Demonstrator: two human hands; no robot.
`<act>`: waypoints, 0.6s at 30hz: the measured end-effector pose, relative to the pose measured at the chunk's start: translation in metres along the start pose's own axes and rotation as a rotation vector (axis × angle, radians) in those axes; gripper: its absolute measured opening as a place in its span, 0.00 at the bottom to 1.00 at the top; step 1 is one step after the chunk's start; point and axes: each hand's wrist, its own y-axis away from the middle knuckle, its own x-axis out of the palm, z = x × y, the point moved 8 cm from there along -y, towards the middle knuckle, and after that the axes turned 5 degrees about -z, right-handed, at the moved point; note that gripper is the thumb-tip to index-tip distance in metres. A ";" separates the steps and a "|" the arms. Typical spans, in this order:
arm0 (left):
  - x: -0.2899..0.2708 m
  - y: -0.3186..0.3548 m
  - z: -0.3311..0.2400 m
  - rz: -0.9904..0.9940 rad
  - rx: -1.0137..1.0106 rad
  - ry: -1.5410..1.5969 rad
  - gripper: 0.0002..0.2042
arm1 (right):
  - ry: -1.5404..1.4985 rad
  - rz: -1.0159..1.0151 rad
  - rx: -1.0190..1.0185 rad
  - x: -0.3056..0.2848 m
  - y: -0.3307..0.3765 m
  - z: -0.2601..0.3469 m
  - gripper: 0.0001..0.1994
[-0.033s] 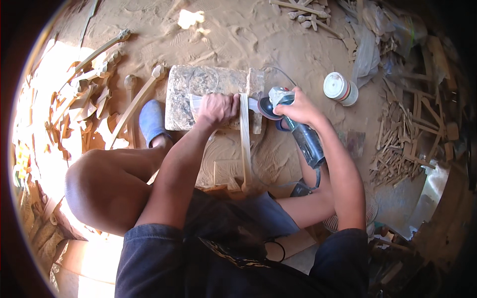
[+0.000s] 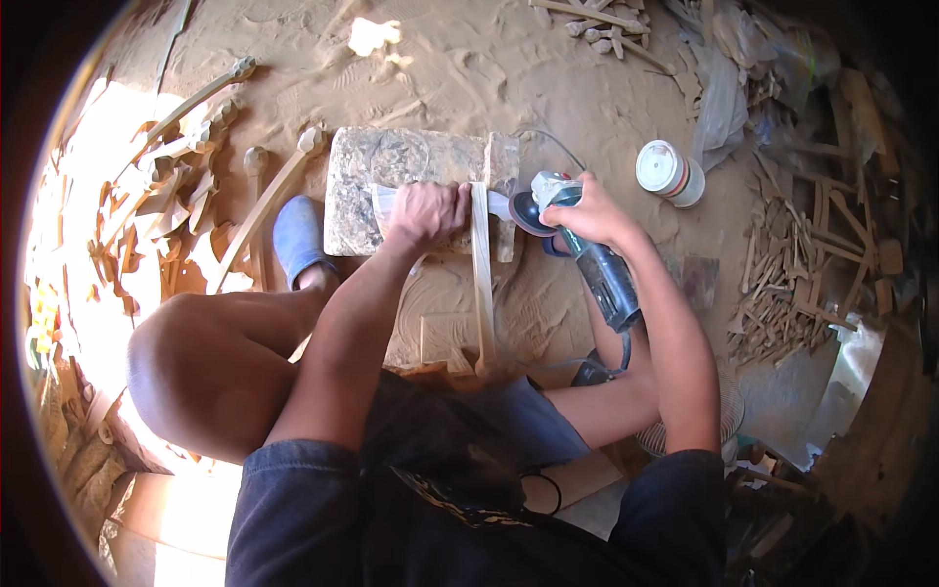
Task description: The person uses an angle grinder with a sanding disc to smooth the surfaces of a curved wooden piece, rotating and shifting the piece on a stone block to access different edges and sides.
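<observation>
The left hand (image 2: pixel 428 213) is clenched, knuckles down, seemingly around a pale flat piece (image 2: pixel 498 205) that lies across a weathered block (image 2: pixel 354 186) and pokes out on both sides of the fist. The right hand (image 2: pixel 594 213) grasps an angle grinder (image 2: pixel 604 284) near its head, the thumb toward the disc (image 2: pixel 525 212); whether disc and piece touch cannot be told. From the block, with twelve o'clock pointing away from the body, the grinder sits between three and four. A long pale strip (image 2: pixel 483 279) runs beside the fist toward five o'clock, ending near the lap. The pale piece looks light and stiff, probably dry wood, perhaps slick with dust and thin enough to chip; the sure hold would be where the fist is, well back from the disc. The grinder is likely heavy and best held round its body. Its cord (image 2: pixel 627 354) hangs at about five o'clock, close to the bent leg, and could snag. Between eight and nine, a blue shoe (image 2: pixel 299 235) crowds the block. Farther out are heaped wooden pieces (image 2: pixel 176 186) at nine, a white lidded tub (image 2: pixel 671 174) at three, and small wooden sticks (image 2: pixel 782 293) just past it toward four.
</observation>
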 end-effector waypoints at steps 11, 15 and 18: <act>0.005 0.000 0.001 -0.009 0.008 -0.068 0.21 | -0.418 -0.077 0.085 0.005 0.071 -0.046 0.48; 0.002 0.007 0.013 -0.064 0.020 -0.086 0.21 | -0.293 -0.352 -0.067 0.006 0.103 -0.018 0.46; 0.005 0.001 0.000 -0.005 0.003 -0.074 0.23 | -0.158 -0.602 -0.215 0.031 0.115 -0.021 0.46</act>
